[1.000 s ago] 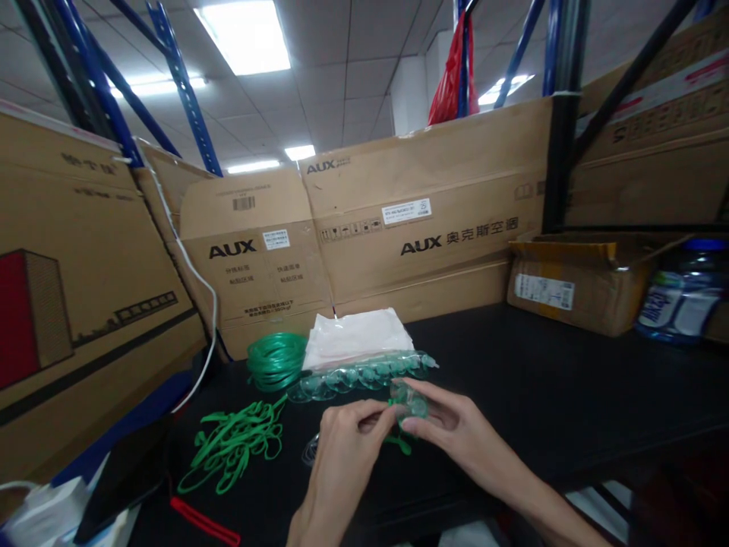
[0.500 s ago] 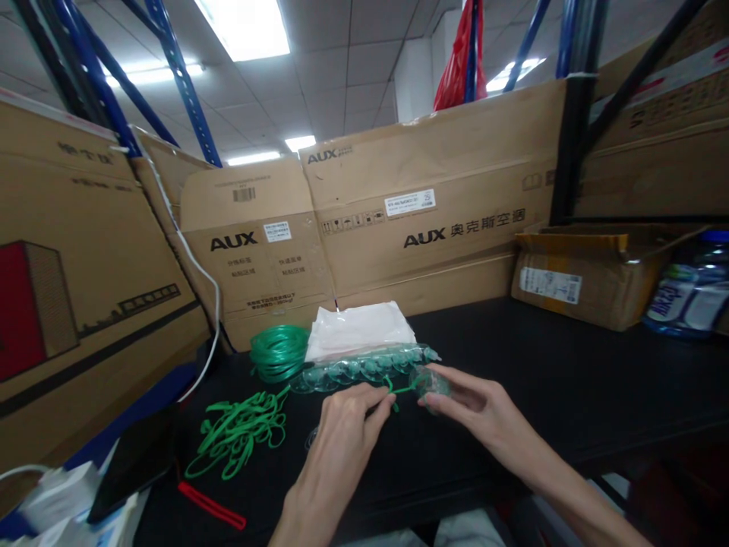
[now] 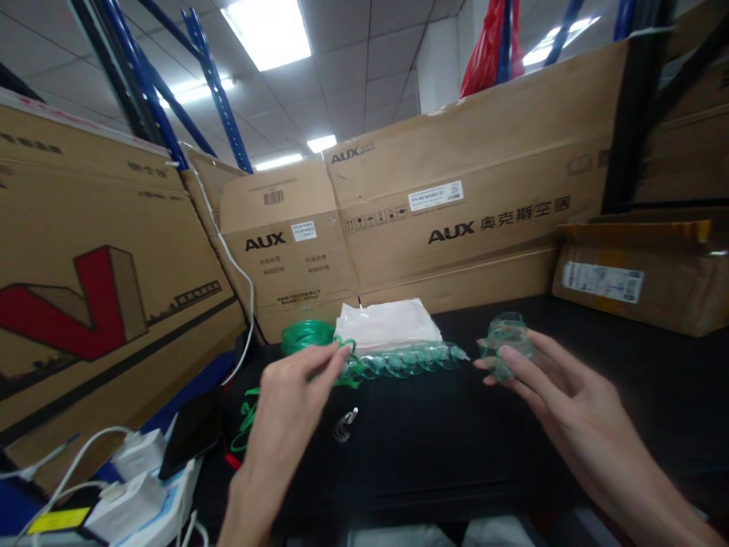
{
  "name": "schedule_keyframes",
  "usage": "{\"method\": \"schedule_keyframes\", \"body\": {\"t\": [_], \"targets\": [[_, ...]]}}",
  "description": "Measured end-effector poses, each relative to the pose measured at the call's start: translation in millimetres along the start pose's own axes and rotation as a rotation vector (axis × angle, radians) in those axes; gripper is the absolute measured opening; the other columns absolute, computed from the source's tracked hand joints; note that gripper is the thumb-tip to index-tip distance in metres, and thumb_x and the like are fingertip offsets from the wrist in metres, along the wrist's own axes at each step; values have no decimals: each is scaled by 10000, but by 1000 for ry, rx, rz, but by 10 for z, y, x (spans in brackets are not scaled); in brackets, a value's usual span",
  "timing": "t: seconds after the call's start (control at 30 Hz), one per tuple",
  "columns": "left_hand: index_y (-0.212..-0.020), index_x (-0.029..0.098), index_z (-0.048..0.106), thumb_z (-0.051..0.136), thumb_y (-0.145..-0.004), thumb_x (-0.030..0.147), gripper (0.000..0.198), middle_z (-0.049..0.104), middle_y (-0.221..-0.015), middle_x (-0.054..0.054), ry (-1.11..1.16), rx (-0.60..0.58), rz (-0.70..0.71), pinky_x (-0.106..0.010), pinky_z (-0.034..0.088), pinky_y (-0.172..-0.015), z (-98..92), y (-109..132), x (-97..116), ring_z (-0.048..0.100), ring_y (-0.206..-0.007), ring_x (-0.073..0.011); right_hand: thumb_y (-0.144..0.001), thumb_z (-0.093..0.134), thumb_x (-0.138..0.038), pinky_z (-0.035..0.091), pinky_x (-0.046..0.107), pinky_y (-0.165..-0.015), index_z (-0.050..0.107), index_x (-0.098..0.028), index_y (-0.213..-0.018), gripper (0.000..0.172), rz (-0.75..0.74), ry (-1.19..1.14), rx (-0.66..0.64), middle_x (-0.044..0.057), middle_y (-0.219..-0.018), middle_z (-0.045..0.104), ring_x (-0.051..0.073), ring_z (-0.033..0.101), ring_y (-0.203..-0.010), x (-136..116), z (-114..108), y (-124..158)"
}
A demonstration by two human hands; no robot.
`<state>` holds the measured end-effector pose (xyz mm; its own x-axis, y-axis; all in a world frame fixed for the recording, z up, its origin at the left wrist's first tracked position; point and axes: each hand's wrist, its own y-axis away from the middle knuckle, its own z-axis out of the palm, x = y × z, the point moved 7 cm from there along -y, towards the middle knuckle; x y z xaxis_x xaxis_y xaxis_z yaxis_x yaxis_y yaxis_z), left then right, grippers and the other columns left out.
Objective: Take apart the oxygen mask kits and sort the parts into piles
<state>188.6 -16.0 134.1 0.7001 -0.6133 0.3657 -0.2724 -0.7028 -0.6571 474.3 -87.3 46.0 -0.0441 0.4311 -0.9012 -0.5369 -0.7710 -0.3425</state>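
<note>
My left hand [image 3: 293, 395] is closed in a pinch at the table's middle. A thin green cord [image 3: 345, 343] loops out from between its thumb and fingertips. Over to the right, my right hand [image 3: 561, 387] has its fingers wrapped round a clear, green-tinted plastic cup-like piece [image 3: 506, 342], held above the table. Between the hands lies a row of nested clear green plastic pieces [image 3: 407, 359]. Behind my left hand sits a coil of green tubing [image 3: 307, 334]. A tangle of green cord [image 3: 244, 422] is partly hidden by my left forearm.
White sheets in clear film [image 3: 387, 323] lie behind the row. Small metal strips [image 3: 345, 425] rest on the black table [image 3: 421, 448]. A black phone [image 3: 190, 433] and plugged power strip [image 3: 165, 509] are left. Cardboard panels [image 3: 387, 251] stand behind, with an open box [image 3: 643, 277] at right.
My hands have moved apart, left hand leftward and right hand rightward with the plastic piece. The cord no longer stretches between them. The view has turned somewhat left.
</note>
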Motion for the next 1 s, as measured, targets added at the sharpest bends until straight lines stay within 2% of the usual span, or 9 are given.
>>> {"method": "schedule_keyframes", "body": {"t": [0.1,0.17,0.33,0.43,0.5,0.6,0.73,0.83,1.0], "targets": [[-950,259,806,614,-834,605,412,810,-899,-8,-110,80,-250,-283,519,-765,-358,-34,-506,747,-884,-266,-805,769,-476,610,276,-779,687,-193,-1167,467,11,57,-79,76,-958,780,221,739,-856,68,31,-12],[-965,263,802,574,-820,648,470,811,-855,-17,-192,43,-377,-295,515,-767,-443,-42,-849,744,-925,-295,-791,773,-493,617,327,-794,686,-179,-1172,501,26,76,-123,83,-943,778,236,742,-828,167,57,-12],[-1044,230,790,499,-867,604,506,802,-979,-89,-343,-337,-522,-365,507,-835,-104,49,-1536,707,-1041,-365,-765,774,-529,634,390,-768,684,-167,-1202,574,95,84,-242,106,-972,776,275,750,-839,480,140,23],[-1195,160,742,516,-843,635,633,742,-1168,-174,-460,-409,-561,-460,493,-897,20,122,-1708,635,-1158,-441,-782,772,-486,602,414,-894,689,-176,-1223,546,89,150,-323,108,-1074,765,288,730,-985,622,170,44],[-1267,117,693,510,-850,633,689,694,-1254,-205,-476,-336,-539,-493,473,-937,16,105,-1636,600,-1203,-455,-820,746,-433,572,391,-948,705,-200,-1212,457,22,229,-386,101,-1193,728,280,693,-1084,660,194,53],[-1212,182,725,525,-863,609,587,724,-1215,-149,-334,-262,-454,-475,458,-959,122,62,-1255,624,-1162,-419,-868,701,-336,578,345,-912,704,-235,-1229,375,-100,365,-444,79,-1208,713,253,684,-1085,670,227,65],[-988,226,787,480,-926,601,488,782,-1012,-42,273,-491,-241,-335,491,-894,782,163,-400,685,-991,-283,-844,721,-246,555,358,-964,703,-255,-1243,399,-229,471,-389,67,-1207,728,250,687,-1101,629,243,81],[-961,188,785,505,-939,559,465,777,-919,-48,571,-604,-207,-297,515,-801,1248,319,36,690,-897,-240,-835,708,-194,537,370,-1013,706,-252,-1249,418,-303,480,-374,64,-1234,731,256,686,-1137,597,285,125],[-956,157,787,558,-935,504,416,764,-901,-60,786,-598,-266,-314,516,-855,1556,403,87,675,-910,-223,-840,676,-161,535,376,-1034,692,-245,-1282,450,-354,493,-356,65,-1266,717,258,685,-1154,610,315,170]]}}
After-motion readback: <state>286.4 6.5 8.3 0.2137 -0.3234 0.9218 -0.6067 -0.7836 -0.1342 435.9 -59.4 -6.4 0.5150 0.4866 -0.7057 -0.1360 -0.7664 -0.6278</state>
